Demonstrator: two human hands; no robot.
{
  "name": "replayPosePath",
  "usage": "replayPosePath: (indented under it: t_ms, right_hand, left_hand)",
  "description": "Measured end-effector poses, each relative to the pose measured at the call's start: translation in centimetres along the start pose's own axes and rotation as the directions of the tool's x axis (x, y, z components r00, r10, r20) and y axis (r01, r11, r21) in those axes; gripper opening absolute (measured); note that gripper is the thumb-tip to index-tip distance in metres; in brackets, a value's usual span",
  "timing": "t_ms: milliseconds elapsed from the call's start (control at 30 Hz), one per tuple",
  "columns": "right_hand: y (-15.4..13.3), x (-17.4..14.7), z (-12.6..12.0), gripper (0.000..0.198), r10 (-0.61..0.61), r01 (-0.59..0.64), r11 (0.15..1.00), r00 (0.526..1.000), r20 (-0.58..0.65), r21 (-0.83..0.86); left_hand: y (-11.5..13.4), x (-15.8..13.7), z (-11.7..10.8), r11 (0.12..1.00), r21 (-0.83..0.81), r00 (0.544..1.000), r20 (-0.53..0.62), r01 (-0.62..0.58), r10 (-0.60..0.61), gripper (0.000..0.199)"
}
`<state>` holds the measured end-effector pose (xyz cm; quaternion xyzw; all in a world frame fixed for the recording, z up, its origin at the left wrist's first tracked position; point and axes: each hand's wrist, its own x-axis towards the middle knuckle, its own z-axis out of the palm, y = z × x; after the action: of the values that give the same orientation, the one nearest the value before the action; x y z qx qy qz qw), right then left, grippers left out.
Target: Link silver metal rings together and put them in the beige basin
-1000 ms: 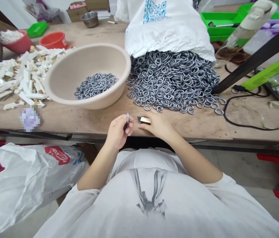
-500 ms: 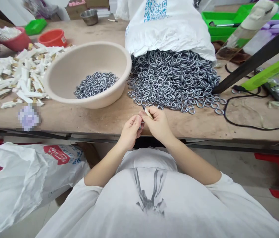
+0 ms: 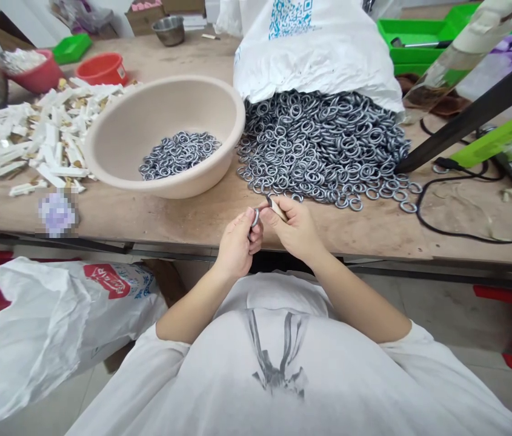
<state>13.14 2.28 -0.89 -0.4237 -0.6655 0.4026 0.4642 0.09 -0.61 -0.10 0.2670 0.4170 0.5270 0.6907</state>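
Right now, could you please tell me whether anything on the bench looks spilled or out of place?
Gray rings spread loose from the white bag, some near the black cable; white pieces also lie strewn at left. Both look spilled, though that may be deliberate.

So it's a brown wooden table (image 3: 169,223), kinda scuffed and pretty crowded. White strips (image 3: 51,145) heaped on the left, with a red tub (image 3: 100,68) just behind. Beige basin (image 3: 113,130) next to those, then a big pile of grey rings (image 3: 323,154) at the mouth of a white bag (image 3: 319,60). Metal bowl (image 3: 169,32) toward the back, black cord (image 3: 496,243) looped on the right, blurred-out purple thing (image 3: 57,214) by the front edge.
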Motion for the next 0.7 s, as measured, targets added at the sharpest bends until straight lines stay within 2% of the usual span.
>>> replayPosePath:
  t_ms: [67,133,267,467,700]
  right_hand:
    - [-0.1,-0.5,-0.2,0.056,-0.090,0.089,0.979,0.996,0.002,-0.183]
    - [-0.4,-1.0,-0.4,0.058,-0.139,0.152,0.934,0.988,0.064,-0.323]
    - [-0.8,-1.6,-0.4,0.059,-0.151,0.184,0.868,0.983,0.109,-0.460]
    - [-0.9,-1.5,-0.4,0.057,-0.186,0.221,0.847,0.975,0.120,-0.483]
    - [-0.7,-1.5,0.1,0.053,-0.165,0.193,0.884,0.981,0.102,-0.425]
  left_hand:
    - [0.0,0.0,-0.1,1.000,-0.014,1.000,0.001,0.003,-0.003,0.050]
    - [0.0,0.1,-0.1,1.000,-0.027,1.000,-0.011,-0.012,0.011,0.049]
    - [0.0,0.0,0.1,0.999,-0.039,0.999,-0.041,-0.024,0.022,0.047]
    - [0.2,-0.4,0.6,0.998,-0.063,0.999,-0.032,-0.020,0.018,0.051]
    - [0.0,0.1,0.1,0.998,-0.064,0.999,0.022,-0.027,0.028,0.051]
